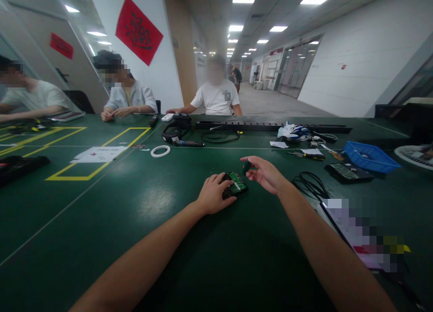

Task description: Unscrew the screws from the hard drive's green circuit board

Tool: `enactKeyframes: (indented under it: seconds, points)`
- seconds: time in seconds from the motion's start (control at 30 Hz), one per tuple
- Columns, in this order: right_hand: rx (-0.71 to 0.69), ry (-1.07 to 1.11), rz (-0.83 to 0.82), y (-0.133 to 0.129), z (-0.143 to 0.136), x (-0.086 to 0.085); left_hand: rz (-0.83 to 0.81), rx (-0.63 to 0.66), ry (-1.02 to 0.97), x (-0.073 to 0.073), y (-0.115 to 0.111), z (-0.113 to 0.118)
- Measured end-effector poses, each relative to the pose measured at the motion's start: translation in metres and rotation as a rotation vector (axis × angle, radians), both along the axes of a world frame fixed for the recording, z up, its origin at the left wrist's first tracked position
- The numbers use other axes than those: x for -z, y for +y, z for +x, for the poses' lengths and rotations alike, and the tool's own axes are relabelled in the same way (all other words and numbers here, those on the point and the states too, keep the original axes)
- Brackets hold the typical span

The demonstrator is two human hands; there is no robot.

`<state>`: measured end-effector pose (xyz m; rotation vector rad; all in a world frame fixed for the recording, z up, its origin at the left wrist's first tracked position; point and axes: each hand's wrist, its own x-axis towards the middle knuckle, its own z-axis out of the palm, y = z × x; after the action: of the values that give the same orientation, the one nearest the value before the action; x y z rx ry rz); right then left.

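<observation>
A hard drive with a green circuit board facing up lies on the green table. My left hand holds it from the left side, the fingers over its far edge and the thumb along its near edge. Above the drive's right side, my right hand grips a small screwdriver by its dark handle. The screwdriver stands nearly upright and points down at the board; I cannot tell whether its tip touches a screw.
To the right are a second drive-like unit, a blue tray, a black cable and pliers. A white ring and papers lie left. Several people sit around the table.
</observation>
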<state>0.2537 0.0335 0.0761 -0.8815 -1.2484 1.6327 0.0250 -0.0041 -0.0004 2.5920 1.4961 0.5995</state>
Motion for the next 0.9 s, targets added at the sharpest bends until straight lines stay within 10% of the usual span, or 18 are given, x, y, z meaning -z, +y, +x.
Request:
enactKeyframes:
  seconds: [0.9]
  points:
    - [-0.003, -0.019, -0.046, -0.0005, 0.0004, -0.0029, 0.001, -0.003, 0.012, -0.0013, -0.0010, -0.0003]
